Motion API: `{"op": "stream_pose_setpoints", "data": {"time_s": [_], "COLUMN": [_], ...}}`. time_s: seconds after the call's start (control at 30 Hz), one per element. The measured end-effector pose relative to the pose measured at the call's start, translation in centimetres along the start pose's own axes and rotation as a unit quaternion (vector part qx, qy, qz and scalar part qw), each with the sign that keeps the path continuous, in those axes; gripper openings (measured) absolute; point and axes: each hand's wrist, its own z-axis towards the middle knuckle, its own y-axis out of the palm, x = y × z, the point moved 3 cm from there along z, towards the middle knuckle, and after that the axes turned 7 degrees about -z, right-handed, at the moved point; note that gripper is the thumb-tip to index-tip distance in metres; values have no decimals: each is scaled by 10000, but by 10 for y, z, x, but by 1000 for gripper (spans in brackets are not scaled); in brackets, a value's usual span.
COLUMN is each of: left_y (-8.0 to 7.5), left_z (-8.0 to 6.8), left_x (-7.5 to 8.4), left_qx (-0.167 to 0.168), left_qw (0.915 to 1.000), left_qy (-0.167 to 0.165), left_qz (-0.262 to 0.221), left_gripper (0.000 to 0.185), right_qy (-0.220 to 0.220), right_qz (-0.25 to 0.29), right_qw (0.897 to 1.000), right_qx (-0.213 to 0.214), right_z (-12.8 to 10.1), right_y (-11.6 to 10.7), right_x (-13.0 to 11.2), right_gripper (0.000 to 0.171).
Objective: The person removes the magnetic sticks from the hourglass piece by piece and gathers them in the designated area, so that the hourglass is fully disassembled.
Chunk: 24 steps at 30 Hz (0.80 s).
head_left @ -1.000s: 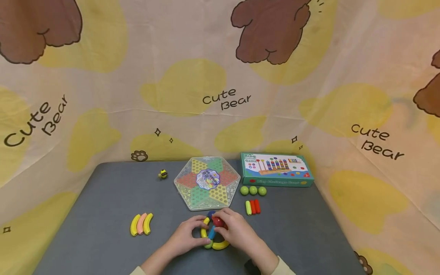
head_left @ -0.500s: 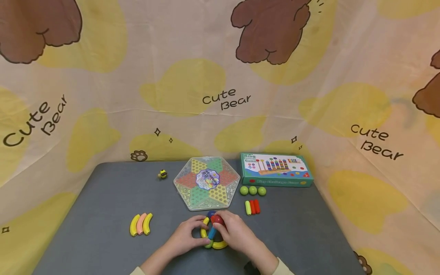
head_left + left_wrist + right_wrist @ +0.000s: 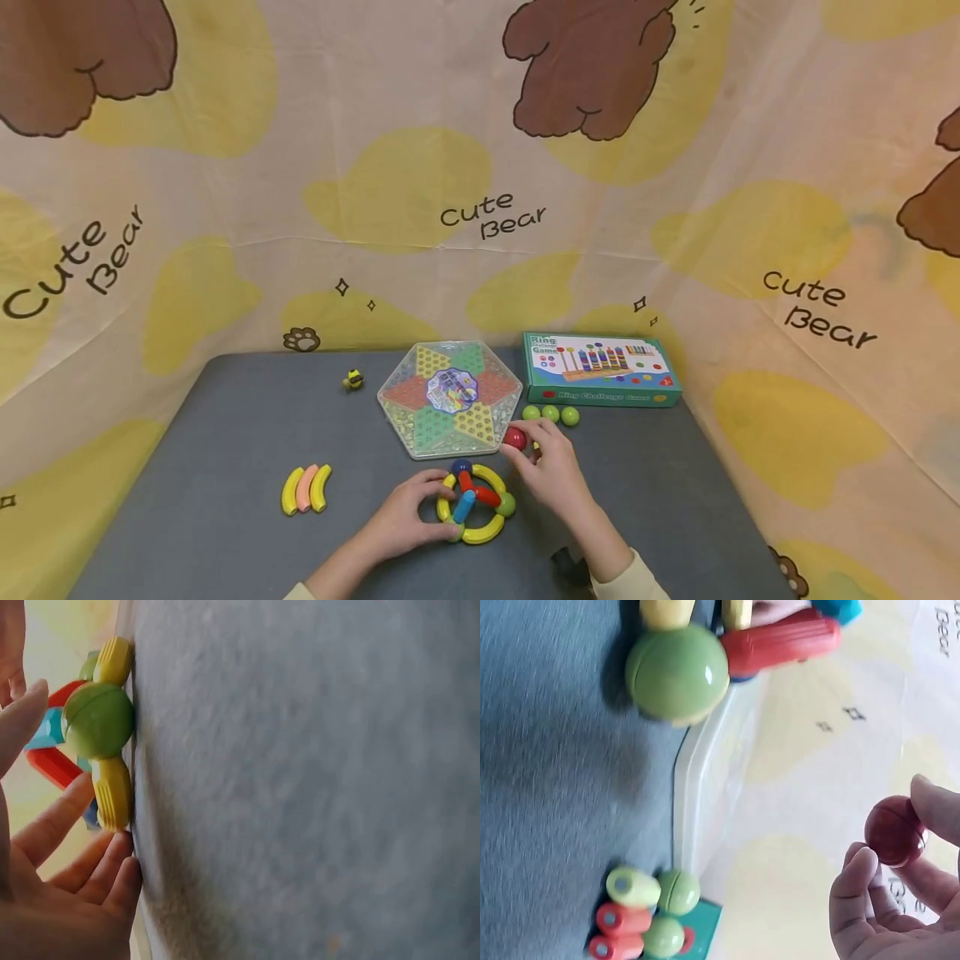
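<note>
Head cam looks down from above at the whole grey table [image 3: 225,433]. Both wrist cams sit low and super close, rolled sideways; each catches the ring toy [image 3: 474,504] on that table.

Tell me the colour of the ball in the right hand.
Red; the ball shows best in the right wrist view.
</note>
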Motion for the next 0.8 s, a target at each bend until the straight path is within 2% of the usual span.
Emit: {"op": "stream_pose_setpoints", "data": {"time_s": [0.17, 0.27, 0.33, 0.53, 0.8], "left_y": [6, 8, 8, 7, 9], "left_z": [0, -1, -1, -2, -3], "left_x": [0, 1, 2, 2, 1], "left_qx": [237, 339, 321, 120, 348], "left_qw": [9996, 9993, 9992, 9996, 9991], "left_qy": [50, 56, 67, 145, -40], "left_qz": [114, 163, 211, 228, 259], "left_gripper": [50, 49, 45, 38, 60], "right_qy": [361, 619, 777, 847, 1241], "right_qz": [157, 307, 308, 95, 102], "right_qw": [9990, 9973, 9962, 9958, 9919], "right_qx": [222, 251, 254, 338, 237], "right_z": [7, 10, 12, 19, 23], "right_y": [-9, -14, -17, -29, -37], "right_x": [18, 29, 37, 57, 83], "right_gripper": [44, 44, 42, 39, 44]}}
